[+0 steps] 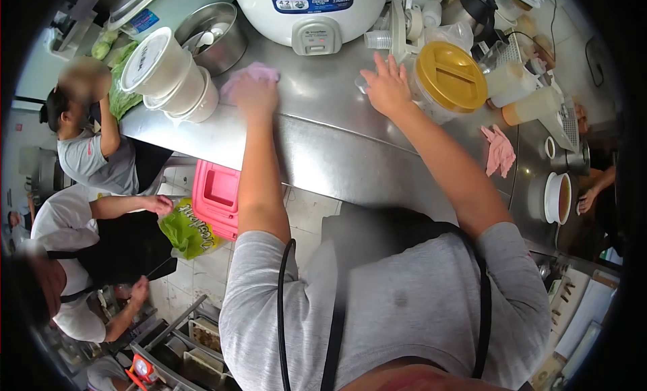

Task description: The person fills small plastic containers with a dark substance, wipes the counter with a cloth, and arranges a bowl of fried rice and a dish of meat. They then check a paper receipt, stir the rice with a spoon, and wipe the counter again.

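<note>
My left hand (257, 100), smeared by motion, presses a lilac cleaning cloth (259, 72) against the steel counter (323, 131). Its fingers are partly lost in the blur. To its left stands a stack of white lidded tubs (176, 87). My right hand (389, 86) is open, fingers spread, over the counter. By its fingertips lies a small clear plastic piece (362, 84), too faint to name. Close on the right of that hand stands a clear jar with a gold lid (451, 76).
A white rice cooker (317, 30) stands at the back, beside a steel pot (214, 37). A pink cloth (499, 150) and a white bowl (557, 197) lie to the right. Two people (101, 148) (74, 256) are at the left, near a pink bin lid (217, 197).
</note>
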`<action>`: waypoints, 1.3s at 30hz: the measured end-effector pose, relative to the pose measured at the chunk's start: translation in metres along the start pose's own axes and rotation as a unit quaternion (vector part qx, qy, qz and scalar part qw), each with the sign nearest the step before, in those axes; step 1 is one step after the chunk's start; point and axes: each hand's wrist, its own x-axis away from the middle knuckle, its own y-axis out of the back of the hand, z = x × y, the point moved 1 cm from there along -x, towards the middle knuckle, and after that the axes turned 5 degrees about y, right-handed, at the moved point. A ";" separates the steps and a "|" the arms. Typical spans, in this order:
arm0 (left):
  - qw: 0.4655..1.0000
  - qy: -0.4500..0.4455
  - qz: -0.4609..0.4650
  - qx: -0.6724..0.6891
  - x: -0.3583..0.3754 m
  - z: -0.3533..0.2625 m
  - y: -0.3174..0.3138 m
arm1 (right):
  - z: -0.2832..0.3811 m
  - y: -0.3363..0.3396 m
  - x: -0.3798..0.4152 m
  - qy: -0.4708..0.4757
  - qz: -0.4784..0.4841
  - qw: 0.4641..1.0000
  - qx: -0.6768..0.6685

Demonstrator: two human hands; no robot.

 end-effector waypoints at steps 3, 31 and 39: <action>0.986 -0.149 -0.063 0.033 0.011 -0.032 -0.013 | 0.009 0.017 0.011 -0.004 -0.009 0.996 -0.088; 0.989 -0.117 -0.052 0.071 0.185 -0.010 0.026 | -0.012 0.014 0.200 -0.028 -0.063 0.975 -0.211; 0.878 -0.444 0.065 0.164 0.213 -0.113 0.035 | -0.032 0.006 0.205 -0.108 -0.157 0.886 -0.423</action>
